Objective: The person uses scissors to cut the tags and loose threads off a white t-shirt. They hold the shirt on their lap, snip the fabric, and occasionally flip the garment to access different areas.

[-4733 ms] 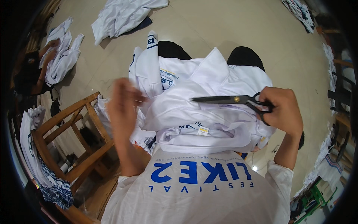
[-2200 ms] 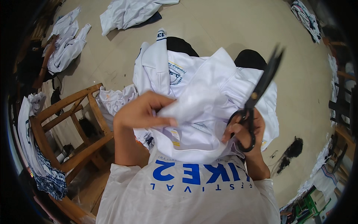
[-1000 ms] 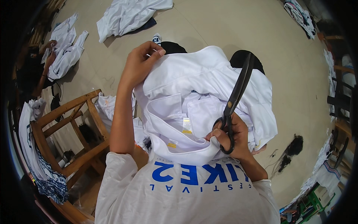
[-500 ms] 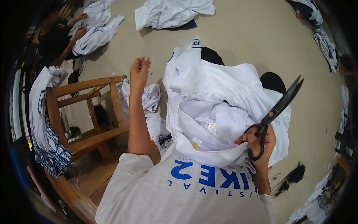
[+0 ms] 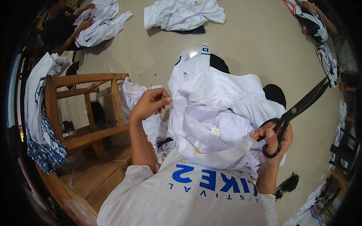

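Note:
My left hand (image 5: 151,103) is closed in a pinch beside the left edge of the white garments (image 5: 222,84) bunched on my lap; what is between its fingertips, if anything, I cannot make out. My right hand (image 5: 277,141) grips large black scissors (image 5: 293,110) by the handles, blades slightly apart and pointing up to the right. Its fingertips also reach the folded white band (image 5: 211,159) of the garment. Small white-and-yellow labels (image 5: 215,132) show inside the collar area. The dark rounded shapes of my knees (image 5: 274,94) poke out beyond the cloth.
A wooden frame (image 5: 60,101) draped with garments (image 5: 41,86) stands on my left, above cardboard (image 5: 94,180). At upper left, a person (image 5: 56,32) handles white garments (image 5: 102,35); another's arm (image 5: 324,19) is at upper right. White clothing (image 5: 183,15) lies on the floor (image 5: 245,41).
My left hand left the top of the cloth, rose to the left, then came lower beside it. The scissors now slant farther right. The view has shifted, revealing an arm at upper right.

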`<state>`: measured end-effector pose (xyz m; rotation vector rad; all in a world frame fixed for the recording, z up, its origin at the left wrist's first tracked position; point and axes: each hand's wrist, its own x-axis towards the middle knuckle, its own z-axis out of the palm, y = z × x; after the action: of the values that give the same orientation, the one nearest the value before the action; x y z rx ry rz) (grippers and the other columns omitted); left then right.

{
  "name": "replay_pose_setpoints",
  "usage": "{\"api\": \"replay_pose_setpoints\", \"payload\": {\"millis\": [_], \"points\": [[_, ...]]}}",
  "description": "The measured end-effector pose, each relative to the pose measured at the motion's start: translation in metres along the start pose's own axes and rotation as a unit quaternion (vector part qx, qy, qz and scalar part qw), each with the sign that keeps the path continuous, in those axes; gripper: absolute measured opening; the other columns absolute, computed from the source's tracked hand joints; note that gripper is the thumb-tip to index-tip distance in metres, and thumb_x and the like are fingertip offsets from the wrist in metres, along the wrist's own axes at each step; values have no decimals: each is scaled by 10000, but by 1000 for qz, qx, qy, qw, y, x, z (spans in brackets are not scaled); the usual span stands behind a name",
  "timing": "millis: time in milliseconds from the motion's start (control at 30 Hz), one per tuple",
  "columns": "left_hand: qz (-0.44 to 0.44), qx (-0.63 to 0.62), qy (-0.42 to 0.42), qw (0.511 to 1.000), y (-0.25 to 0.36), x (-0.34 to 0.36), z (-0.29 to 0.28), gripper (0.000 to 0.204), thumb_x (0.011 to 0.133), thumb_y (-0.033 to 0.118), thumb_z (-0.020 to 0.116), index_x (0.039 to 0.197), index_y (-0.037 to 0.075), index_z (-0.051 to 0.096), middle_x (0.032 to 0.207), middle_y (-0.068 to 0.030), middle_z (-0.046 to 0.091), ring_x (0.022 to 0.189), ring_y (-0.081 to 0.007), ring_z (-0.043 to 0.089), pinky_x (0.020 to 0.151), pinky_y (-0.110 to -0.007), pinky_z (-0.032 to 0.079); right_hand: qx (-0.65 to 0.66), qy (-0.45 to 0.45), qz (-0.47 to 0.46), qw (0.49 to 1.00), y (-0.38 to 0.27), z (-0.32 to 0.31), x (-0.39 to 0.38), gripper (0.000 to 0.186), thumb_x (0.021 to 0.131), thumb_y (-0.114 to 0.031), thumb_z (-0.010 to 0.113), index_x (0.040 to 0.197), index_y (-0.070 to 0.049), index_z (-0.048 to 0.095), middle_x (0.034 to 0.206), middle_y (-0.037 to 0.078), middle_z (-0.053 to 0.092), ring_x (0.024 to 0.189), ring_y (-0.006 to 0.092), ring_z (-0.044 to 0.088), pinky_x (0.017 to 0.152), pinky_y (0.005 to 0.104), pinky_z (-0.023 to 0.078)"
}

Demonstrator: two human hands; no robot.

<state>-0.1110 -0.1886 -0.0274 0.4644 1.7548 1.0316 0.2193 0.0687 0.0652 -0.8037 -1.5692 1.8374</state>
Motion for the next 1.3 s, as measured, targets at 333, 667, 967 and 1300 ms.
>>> {"api": "replay_pose_setpoints", "payload": {"millis": [333, 667, 967, 1300], "points": [[65, -193, 39, 978, -5, -31, 25, 166, 1083, 189, 620, 1046, 27, 608, 911, -28, 688, 841, -111, 705, 822, -287, 608, 87, -375, 320, 866, -35, 64, 48, 336, 1020, -309, 693, 907, -15, 577, 675, 63, 638, 600, 195, 735, 521, 278, 573], [90, -341, 159, 922, -16, -44, 56, 169, 1098, 199, 598, 1024, 52, 562, 969, -71, 713, 879, -128, 709, 837, -304, 612, 31, -421, 569, 705, 3, 93, 16, 348, 1050, -333, 647, 911, -17, 606, 676, 55, 632, 556, 207, 715, 477, 289, 554], [63, -318, 176, 930, -12, -42, 59, 162, 1098, 236, 599, 987, 119, 581, 933, 9, 702, 845, -71, 693, 777, -252, 581, 32, -412, 561, 717, 5, 100, 19, 307, 1035, -293, 663, 921, -16, 597, 661, 64, 628, 528, 199, 692, 480, 292, 559], [60, -325, 173, 928, -5, -42, 60, 198, 1108, 218, 574, 990, 58, 575, 965, -87, 745, 834, -139, 729, 802, -298, 622, 25, -414, 537, 734, 8, 101, 21, 366, 1004, -327, 697, 872, -9, 572, 662, 62, 616, 501, 169, 664, 477, 275, 553]]}}
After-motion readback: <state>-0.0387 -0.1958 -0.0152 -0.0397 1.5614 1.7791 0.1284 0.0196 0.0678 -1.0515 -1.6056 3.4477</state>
